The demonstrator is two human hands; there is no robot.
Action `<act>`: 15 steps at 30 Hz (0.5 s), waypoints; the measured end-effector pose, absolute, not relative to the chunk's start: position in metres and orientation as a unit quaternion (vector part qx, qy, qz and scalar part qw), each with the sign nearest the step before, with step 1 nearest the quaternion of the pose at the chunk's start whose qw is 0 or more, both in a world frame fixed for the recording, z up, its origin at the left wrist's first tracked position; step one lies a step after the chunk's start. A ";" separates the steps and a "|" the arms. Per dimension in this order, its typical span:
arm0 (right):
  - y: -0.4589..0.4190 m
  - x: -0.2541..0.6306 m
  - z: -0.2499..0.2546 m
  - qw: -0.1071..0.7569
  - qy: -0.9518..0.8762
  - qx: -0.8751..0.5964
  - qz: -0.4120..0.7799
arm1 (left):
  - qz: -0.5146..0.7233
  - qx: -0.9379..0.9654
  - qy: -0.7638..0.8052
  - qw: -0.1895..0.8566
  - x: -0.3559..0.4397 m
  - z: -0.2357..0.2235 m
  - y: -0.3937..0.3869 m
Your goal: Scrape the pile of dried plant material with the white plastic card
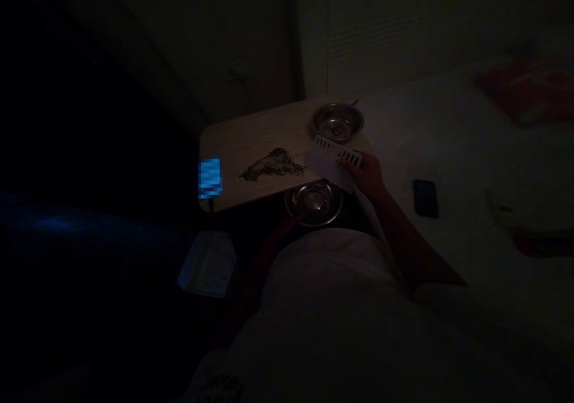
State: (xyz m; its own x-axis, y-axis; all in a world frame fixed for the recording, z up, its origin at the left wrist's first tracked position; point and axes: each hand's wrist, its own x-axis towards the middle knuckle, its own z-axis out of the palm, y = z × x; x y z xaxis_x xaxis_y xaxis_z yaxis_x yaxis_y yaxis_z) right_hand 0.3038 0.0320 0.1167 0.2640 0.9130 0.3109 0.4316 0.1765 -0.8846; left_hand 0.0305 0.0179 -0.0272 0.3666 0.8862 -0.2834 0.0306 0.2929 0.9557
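- Gripping a white slotted sheet [329,167] by its slotted end, the right hand [366,173] holds it above the tabletop's near corner.
- The left hand [295,219] is at the rim of the near metal bowl [336,208]; it is too dark there to tell whether the fingers close on it.
- Small dark pieces [275,167] lie loose on the tabletop [228,140] in a rough triangle, their right end near the sheet.
- The near bowl sits just off the tabletop's front edge – partly filled or merely glinting, I cannot tell.
- A second metal bowl [357,125] stands on the tabletop behind the sheet, something small inside it.
- As I judge it, the step in hand is gathering the pieces toward the near bowl – most look still ungathered.
- The next move seems to call for a flat, low sheet edge and a steady bowl close under the tabletop's edge.
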 end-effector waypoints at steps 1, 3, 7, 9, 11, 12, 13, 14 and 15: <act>0.032 0.304 0.116 0.521 -0.561 -0.599 0.234 | 0.324 0.497 0.459 0.661 0.030 -0.027 0.018; 0.032 0.304 0.115 0.519 -0.563 -0.598 0.237 | 0.329 0.491 0.455 0.667 0.030 -0.026 0.017; 0.031 0.302 0.116 0.513 -0.570 -0.592 0.246 | 0.325 0.477 0.461 0.675 0.031 -0.023 0.017; 0.030 0.301 0.118 0.516 -0.567 -0.589 0.256 | 0.325 0.474 0.463 0.675 0.032 -0.020 0.018; 0.029 0.299 0.119 0.518 -0.566 -0.586 0.259 | 0.331 0.470 0.465 0.674 0.034 -0.016 0.017; 0.029 0.299 0.119 0.519 -0.567 -0.585 0.258 | 0.333 0.467 0.465 0.674 0.034 -0.014 0.017; 0.028 0.299 0.119 0.519 -0.569 -0.584 0.257 | 0.332 0.465 0.465 0.676 0.035 -0.013 0.017; 0.028 0.299 0.119 0.519 -0.571 -0.582 0.257 | 0.331 0.463 0.464 0.678 0.035 -0.013 0.017; 0.028 0.299 0.118 0.518 -0.573 -0.580 0.259 | 0.333 0.462 0.463 0.679 0.035 -0.013 0.017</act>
State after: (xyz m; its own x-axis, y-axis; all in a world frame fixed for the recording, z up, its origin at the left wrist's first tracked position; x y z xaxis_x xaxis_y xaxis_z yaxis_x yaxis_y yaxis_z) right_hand 0.2987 0.0283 0.1181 0.2102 0.9327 0.2932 0.3969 0.1926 -0.8974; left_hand 0.0347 0.0169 -0.0128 0.3489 0.8802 -0.3218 -0.0236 0.3515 0.9359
